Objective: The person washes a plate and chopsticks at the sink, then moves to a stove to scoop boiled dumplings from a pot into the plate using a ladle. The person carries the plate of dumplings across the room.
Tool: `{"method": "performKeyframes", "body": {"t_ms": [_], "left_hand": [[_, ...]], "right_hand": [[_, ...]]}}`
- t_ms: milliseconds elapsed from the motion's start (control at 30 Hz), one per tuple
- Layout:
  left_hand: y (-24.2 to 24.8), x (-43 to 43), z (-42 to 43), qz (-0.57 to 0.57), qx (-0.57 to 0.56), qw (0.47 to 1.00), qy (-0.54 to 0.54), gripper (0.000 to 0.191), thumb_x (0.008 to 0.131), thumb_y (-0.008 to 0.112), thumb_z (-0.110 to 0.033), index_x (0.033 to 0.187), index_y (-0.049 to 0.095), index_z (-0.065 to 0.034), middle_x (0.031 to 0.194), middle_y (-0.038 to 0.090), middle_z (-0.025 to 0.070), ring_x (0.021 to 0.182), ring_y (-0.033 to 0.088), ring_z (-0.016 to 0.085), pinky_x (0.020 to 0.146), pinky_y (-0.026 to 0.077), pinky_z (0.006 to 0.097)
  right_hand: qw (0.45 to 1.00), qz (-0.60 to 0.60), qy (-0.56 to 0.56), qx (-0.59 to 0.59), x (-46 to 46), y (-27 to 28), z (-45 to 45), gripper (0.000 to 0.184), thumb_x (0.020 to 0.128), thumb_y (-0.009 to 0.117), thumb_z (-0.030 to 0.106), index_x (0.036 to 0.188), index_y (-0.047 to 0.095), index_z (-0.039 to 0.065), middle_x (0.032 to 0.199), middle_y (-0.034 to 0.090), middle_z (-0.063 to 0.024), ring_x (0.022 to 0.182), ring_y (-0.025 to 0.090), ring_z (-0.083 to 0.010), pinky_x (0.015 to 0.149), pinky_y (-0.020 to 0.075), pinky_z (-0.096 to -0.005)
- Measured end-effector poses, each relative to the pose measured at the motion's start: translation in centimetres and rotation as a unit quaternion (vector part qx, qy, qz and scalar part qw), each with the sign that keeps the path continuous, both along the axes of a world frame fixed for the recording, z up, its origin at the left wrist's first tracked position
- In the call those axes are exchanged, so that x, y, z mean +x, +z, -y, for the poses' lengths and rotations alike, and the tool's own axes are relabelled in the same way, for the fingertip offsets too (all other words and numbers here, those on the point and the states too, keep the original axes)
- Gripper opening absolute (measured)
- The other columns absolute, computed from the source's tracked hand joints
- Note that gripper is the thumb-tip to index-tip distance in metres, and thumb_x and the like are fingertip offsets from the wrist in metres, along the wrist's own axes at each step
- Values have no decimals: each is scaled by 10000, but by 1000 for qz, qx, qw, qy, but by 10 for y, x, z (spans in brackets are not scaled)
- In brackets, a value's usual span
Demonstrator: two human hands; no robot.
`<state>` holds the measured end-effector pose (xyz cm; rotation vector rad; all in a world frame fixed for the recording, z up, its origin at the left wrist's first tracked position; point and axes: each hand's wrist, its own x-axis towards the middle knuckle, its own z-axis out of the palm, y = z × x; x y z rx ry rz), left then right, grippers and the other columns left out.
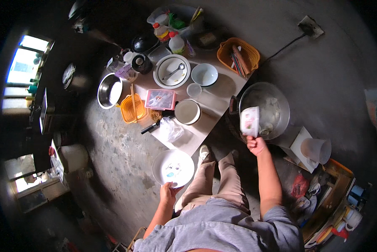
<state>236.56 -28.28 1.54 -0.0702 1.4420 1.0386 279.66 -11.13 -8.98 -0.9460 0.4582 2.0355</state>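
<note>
My left hand [169, 191] grips the near rim of a white plate [182, 168] that has a printed picture in its middle. The plate is held out over the floor, apart from the table's near corner. On the other side, my right hand [256, 145] holds a white bowl with a pink pattern [249, 121]. That bowl is tilted over the left part of a large metal pot [283, 110]. Inside the pot are pale pieces, too unclear to name. Whether the bowl touches the pot wall, I cannot tell.
A table [193, 135] ahead carries a plate with a spoon [172, 71], a light-blue bowl [204, 74], a cream bowl [187, 111], a pink-rimmed container [160, 99] and an orange basket [223, 52]. A translucent pitcher [317, 149] stands right of the pot. A power cord [284, 48] runs from a wall outlet.
</note>
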Motion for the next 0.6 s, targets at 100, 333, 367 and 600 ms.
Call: {"method": "performKeyframes", "body": {"t_ms": [100,333,367,600], "left_hand": [[-1,3,-6,-9,-14,1000,-4,479,760,448,-88,1216,376,39,1130,530,164,1007,569,311,825,519,490],[-4,-4,-7,-19,2,1000,6,504,754,452,-96,1235,367,31,1152,525,176,993,580,315,803,529,481],[-5,-7,-5,-12,7,1000,17,490,760,457,-86,1227,363,32,1134,525,182,969,584,324,780,535,490],[-17,-19,11,17,-30,999,17,474,767,481,-110,1195,385,69,1104,542,186,952,589,336,792,524,495]], "right_hand": [[973,-211,-93,20,18,1,-8,327,914,389,158,1104,471,-95,613,470,-20,411,438,-71,394,365,-197],[998,-45,-19,27,-14,6,-10,247,903,410,158,1015,496,-45,633,500,-85,444,450,-97,374,365,-196],[999,21,30,41,-29,10,-10,220,895,424,163,981,511,-19,644,511,-83,444,448,-93,377,365,-193],[814,433,375,98,-136,9,-5,292,815,458,159,1016,459,-52,712,621,-153,471,584,-161,373,468,-240]]}}
